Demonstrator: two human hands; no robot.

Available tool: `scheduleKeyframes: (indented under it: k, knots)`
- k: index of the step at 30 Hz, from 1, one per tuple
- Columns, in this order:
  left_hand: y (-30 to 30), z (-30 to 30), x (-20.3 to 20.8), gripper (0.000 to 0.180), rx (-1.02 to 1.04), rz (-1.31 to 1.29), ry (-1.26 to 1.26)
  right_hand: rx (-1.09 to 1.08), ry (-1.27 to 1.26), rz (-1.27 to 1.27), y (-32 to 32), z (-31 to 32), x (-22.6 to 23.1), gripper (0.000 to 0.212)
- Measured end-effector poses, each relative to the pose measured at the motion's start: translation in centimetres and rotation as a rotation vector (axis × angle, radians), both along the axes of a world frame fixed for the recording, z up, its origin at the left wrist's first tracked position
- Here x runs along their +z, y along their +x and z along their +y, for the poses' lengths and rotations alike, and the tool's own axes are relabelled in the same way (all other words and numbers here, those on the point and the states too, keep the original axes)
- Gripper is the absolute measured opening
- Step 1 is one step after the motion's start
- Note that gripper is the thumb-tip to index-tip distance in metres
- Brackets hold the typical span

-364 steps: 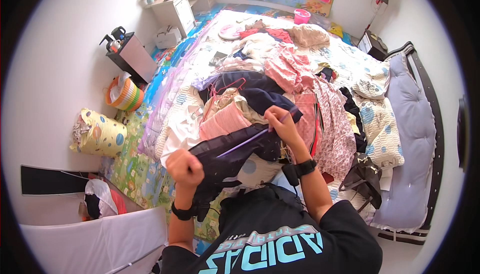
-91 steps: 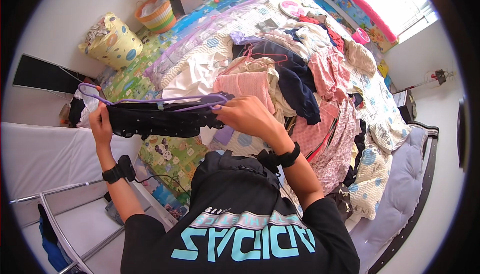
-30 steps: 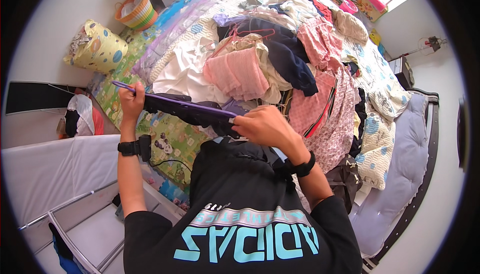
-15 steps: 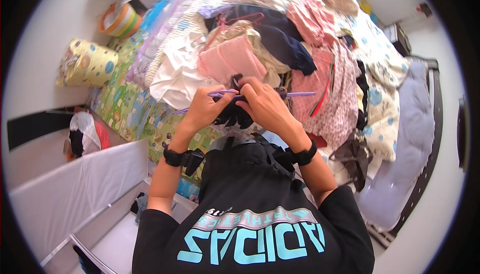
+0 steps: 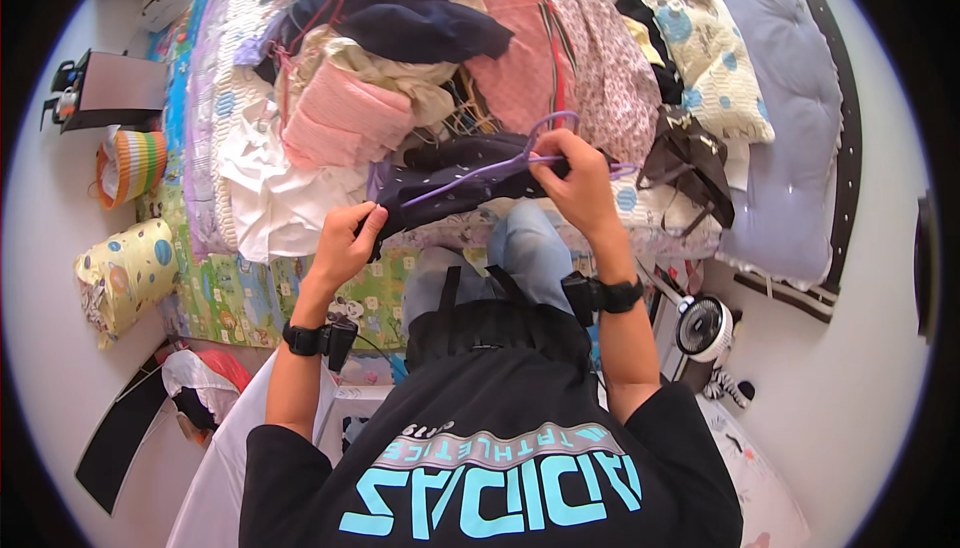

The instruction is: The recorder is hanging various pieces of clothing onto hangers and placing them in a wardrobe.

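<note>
A purple clothes hanger (image 5: pixel 468 179) lies across a dark garment (image 5: pixel 440 156) with small pale spots, in front of my lap. My right hand (image 5: pixel 580 188) is closed round the hanger just below its hook. At the garment's left end, my left hand (image 5: pixel 347 243) pinches the dark cloth between thumb and fingers, close to the hanger's tip. Beyond them on the bed lie a folded pink cloth (image 5: pixel 350 116), a white garment (image 5: pixel 285 183) and a navy garment (image 5: pixel 425 28).
Pink flowered clothing (image 5: pixel 605 68) and a dark brown strappy item (image 5: pixel 688 163) lie right of my hands. A grey cushion pad (image 5: pixel 780 118) runs along the bed's right side. A small fan (image 5: pixel 703 328) stands at lower right; a striped basket (image 5: pixel 133 166) stands at left.
My hands have moved apart from their close position over the bunched dark cloth. The garment is now stretched sideways, and the hanger's hook shows at my right hand. The whole view has shifted.
</note>
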State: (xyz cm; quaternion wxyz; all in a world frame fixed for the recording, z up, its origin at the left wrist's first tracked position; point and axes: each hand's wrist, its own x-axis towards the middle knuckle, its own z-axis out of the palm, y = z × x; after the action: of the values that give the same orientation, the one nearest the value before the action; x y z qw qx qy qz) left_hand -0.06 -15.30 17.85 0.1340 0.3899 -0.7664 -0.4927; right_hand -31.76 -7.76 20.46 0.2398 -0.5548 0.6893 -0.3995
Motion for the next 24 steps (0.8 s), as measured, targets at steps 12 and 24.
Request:
scheduleKeyframes:
  k: [12, 24]
  knots:
    - [-4.4, 10.1, -0.9, 0.036, 0.653, 0.252, 0.208, -0.131, -0.356, 0.367, -0.5, -1.2, 1.6, 0.043]
    - [-17.9, 20.3, 4.1, 0.023, 0.921, -0.019, -0.443, 0.985, 0.026, -0.234, 2.5, 6.2, 4.0, 0.054]
